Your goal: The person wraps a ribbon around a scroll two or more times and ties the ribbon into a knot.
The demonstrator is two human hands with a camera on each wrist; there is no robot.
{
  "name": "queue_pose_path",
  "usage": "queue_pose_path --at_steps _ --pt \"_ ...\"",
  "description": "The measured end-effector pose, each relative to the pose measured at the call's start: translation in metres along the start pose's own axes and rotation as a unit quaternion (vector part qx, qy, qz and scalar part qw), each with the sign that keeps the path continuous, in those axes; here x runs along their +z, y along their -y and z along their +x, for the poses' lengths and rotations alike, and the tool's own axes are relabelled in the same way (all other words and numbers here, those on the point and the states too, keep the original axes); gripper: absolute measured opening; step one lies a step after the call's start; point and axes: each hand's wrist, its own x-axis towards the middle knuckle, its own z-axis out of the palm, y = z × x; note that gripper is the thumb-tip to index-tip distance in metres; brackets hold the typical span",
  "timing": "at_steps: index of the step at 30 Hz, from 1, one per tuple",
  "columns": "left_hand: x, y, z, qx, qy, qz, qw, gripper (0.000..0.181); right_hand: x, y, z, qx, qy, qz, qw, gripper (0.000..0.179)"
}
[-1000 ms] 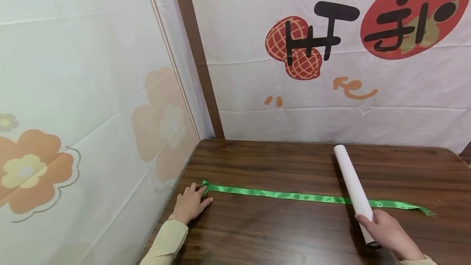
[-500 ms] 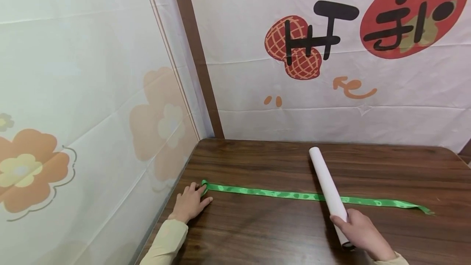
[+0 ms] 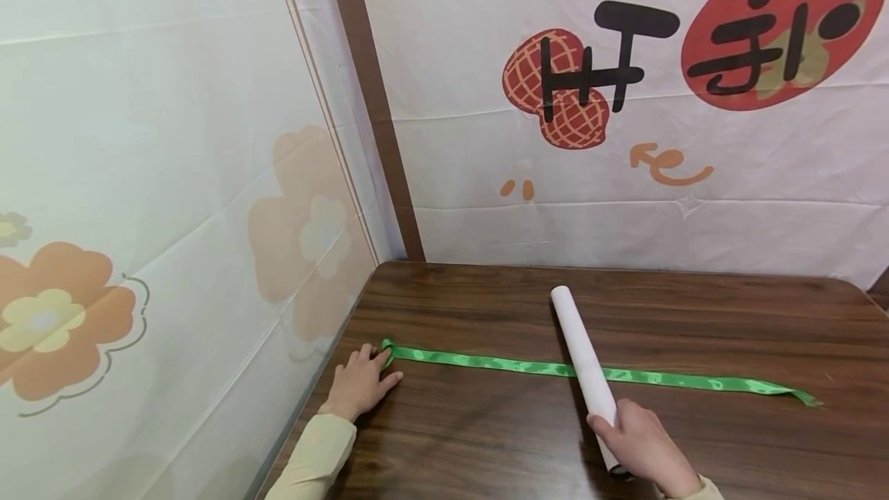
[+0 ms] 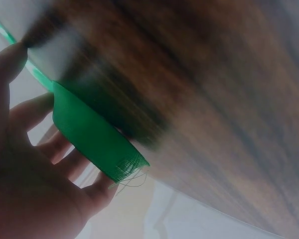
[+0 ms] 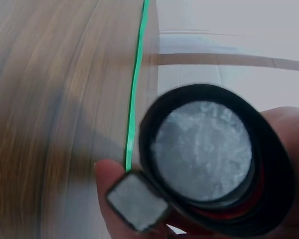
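A long green ribbon [image 3: 486,362] lies stretched across the brown wooden table. My left hand [image 3: 356,386] rests at its left end with fingers spread and loosely extended. In the left wrist view, the frayed ribbon end [image 4: 94,137] stands up against those fingers. My right hand [image 3: 644,437] grips the near end of a white tube [image 3: 582,353], thumb on top. The tube crosses over the ribbon, slanting away to the far left; whether it touches the ribbon is unclear. In the right wrist view, the tube's dark-rimmed round end [image 5: 204,149] shows a grey disc, beside a grey square-ended piece [image 5: 137,201].
The wooden table [image 3: 472,307] meets a white printed cloth [image 3: 451,137] at the back and a flowered cloth [image 3: 174,176] on the left. The ribbon's twisted right end [image 3: 802,394] lies loose near the right side.
My right hand has moved left along the ribbon with the white tube, from near its right end to about the middle. The left hand and ribbon have stayed in place.
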Motion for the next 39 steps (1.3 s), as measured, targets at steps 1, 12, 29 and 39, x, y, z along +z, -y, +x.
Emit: queue_pose_path --at_steps 1,12,29,39 --pt "0.0 0.0 0.0 0.0 0.0 0.0 1.0 0.056 0.002 0.002 0.0 -0.001 0.0 0.0 1.0 0.028" --pt "0.001 0.0 0.004 -0.001 0.002 0.0 1.0 0.056 0.015 0.014 0.006 -0.02 -0.025 -0.027 0.9991 0.031" --pt "0.0 -0.001 0.012 0.009 0.005 0.012 0.9999 0.056 0.031 0.031 0.018 -0.018 -0.046 -0.054 0.9974 0.034" --pt "0.004 0.001 0.011 0.007 0.006 0.01 0.9999 0.057 0.042 0.034 0.019 -0.019 -0.043 -0.056 0.9973 0.036"
